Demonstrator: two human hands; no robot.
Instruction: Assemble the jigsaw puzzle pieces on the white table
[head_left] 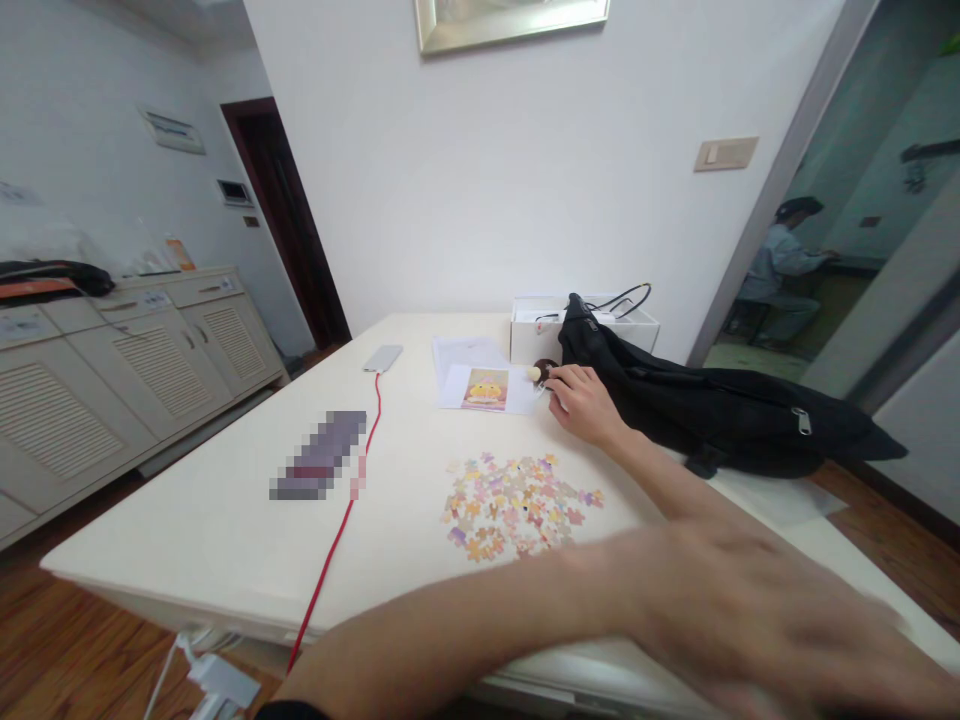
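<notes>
My right hand (585,402) reaches across the table to the front of the white box, its fingers closed at a small brown and cream item (545,373) whose kind I cannot make out. Just left of those fingers, a picture card of a yellow figure (486,389) lies on white paper sheets (459,355). My left arm crosses low in front of me, and my left hand (765,605), smeared by motion, is over the right forearm near the table's right side. Its fingers are too blurred to read. Loose jigsaw puzzle pieces (517,505) are spread in a heap in mid-table.
A black bag (697,405) lies along the right side, against a white box (529,345) with cables. On the left are a red cable (330,560), a pale power bank (383,358) and a pixelated dark object (322,455). Beyond the doorway a person sits.
</notes>
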